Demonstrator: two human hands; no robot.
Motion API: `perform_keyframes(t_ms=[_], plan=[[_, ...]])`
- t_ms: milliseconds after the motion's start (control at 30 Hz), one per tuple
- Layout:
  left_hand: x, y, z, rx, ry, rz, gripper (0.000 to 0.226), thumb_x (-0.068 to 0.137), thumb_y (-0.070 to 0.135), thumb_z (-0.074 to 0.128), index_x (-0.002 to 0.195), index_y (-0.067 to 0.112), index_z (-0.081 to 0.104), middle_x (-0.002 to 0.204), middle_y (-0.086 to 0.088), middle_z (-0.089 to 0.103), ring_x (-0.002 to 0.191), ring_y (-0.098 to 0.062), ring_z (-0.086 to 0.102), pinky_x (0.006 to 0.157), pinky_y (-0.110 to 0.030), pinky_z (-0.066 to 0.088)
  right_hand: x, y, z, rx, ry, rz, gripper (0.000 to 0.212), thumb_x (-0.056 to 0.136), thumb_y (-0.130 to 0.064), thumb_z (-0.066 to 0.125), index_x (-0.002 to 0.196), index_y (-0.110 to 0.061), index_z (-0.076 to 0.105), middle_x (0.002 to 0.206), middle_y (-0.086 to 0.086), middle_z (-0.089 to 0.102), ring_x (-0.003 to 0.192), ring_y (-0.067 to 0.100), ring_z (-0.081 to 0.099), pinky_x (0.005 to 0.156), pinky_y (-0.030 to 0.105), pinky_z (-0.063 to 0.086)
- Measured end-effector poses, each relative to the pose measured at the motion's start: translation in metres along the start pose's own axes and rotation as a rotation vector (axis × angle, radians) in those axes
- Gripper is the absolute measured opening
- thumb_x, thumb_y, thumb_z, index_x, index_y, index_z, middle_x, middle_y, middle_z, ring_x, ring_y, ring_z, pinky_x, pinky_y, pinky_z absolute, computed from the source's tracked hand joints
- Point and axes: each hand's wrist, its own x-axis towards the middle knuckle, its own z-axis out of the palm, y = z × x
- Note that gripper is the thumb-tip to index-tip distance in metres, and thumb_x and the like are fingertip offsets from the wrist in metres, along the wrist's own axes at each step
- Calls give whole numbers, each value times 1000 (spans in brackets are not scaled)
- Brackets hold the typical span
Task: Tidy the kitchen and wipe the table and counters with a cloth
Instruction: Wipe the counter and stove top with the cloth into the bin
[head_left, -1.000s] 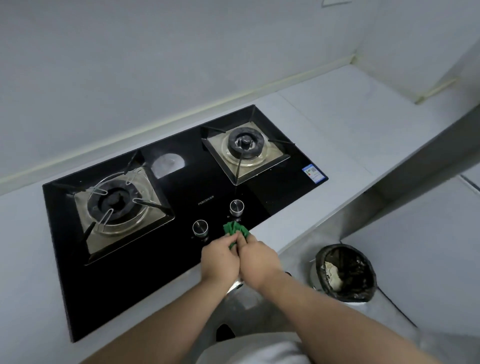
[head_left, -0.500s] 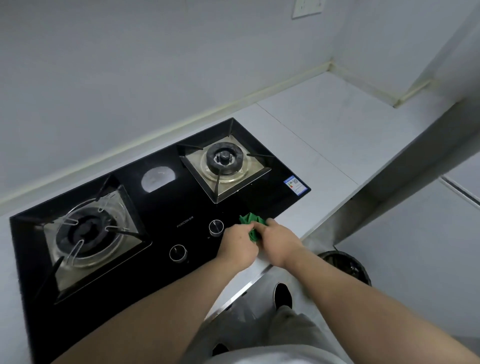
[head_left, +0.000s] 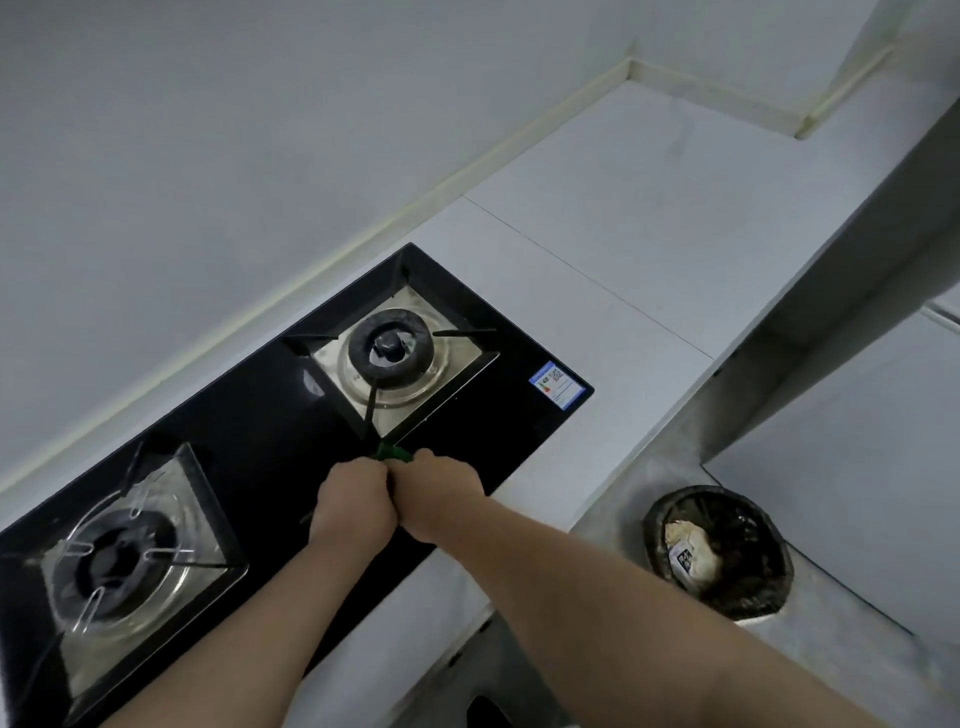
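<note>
Green cloth (head_left: 393, 452): bunched small, likely for firmer scrubbing.
Hands: left hand (head_left: 353, 506), right hand (head_left: 441, 493) together, gripping it above stove (head_left: 260, 441).

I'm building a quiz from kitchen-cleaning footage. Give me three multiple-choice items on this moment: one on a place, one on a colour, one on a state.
1. Where does the waste bin stand?
A. on the floor, right of the counter
B. on a shelf
C. in a sink

2. What colour is the cloth?
A. white
B. green
C. red

3. What are the left hand and right hand doing?
A. lying flat and open
B. both gripping the cloth
C. one hanging idle

Answers:
1 A: the bin sits on grey floor below the counter's edge.
2 B: green fabric pokes out past the knuckles.
3 B: both hands curl round it, pressed together above the gas hob.
</note>
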Motion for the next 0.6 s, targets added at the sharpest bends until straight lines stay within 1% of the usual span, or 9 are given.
perform_keyframes(t_ms=[100, 200, 233, 300, 333, 367, 467, 533, 600], plan=[[9, 10, 2, -70, 15, 39, 29, 80, 1, 50, 88, 21, 69, 73, 5, 64, 65, -12, 60, 58, -25, 49, 2, 17, -3, 51, 57, 6, 39, 99, -23, 41, 137, -21, 44, 121, 15, 50, 105, 38, 58, 73, 43, 41], [25, 27, 5, -172, 75, 101, 34, 82, 1, 55, 98, 25, 74, 74, 5, 70, 69, -16, 66, 61, -24, 49, 6, 41, -12, 86, 126, 28, 36, 100, -26, 39, 135, -20, 45, 120, 15, 52, 106, 37, 57, 74, 42, 41], [29, 34, 4, -231, 91, 107, 36, 84, 1, 57, 103, 25, 75, 77, 5, 73, 71, -14, 67, 63, -20, 49, 9, 49, -16, 89, 144, 31, 35, 100, -28, 39, 134, -20, 46, 120, 15, 52, 105, 37, 56, 73, 42, 40], [41, 52, 3, -314, 106, 121, 39, 88, 0, 59, 112, 26, 75, 84, 5, 75, 72, -7, 64, 62, -7, 41, 16, 70, -26, 85, 176, 36, 35, 101, -32, 39, 133, -21, 47, 118, 14, 52, 103, 35, 56, 71, 40, 36], [47, 60, 4, -327, 99, 125, 40, 89, 1, 59, 115, 27, 74, 88, 4, 76, 74, -5, 62, 62, -4, 37, 18, 80, -32, 80, 191, 38, 35, 101, -34, 39, 134, -22, 47, 117, 14, 53, 103, 35, 56, 71, 40, 35], [55, 70, 4, -328, 90, 135, 40, 90, 1, 58, 118, 27, 72, 93, 3, 76, 78, -5, 61, 62, -4, 36, 22, 92, -38, 78, 206, 47, 36, 101, -34, 39, 134, -23, 48, 117, 14, 53, 102, 34, 56, 70, 40, 35], [79, 97, 9, -365, 84, 133, 38, 93, 3, 59, 124, 22, 70, 113, -2, 74, 97, -13, 67, 75, -11, 40, 28, 121, -53, 75, 233, 79, 37, 101, -34, 41, 135, -23, 48, 117, 14, 52, 103, 34, 57, 72, 39, 36], [95, 119, 9, -386, 79, 136, 39, 93, 3, 59, 127, 19, 68, 122, -4, 70, 112, -18, 65, 89, -12, 41, 31, 143, -64, 93, 257, 106, 37, 101, -35, 40, 135, -23, 48, 118, 14, 52, 105, 35, 58, 72, 38, 36], [112, 148, 8, -383, 85, 168, 39, 93, 5, 59, 128, 18, 67, 125, -6, 68, 118, -20, 63, 97, -15, 40, 35, 170, -76, 128, 293, 160, 36, 102, -37, 37, 134, -24, 49, 118, 13, 53, 105, 35, 58, 72, 38, 35]])
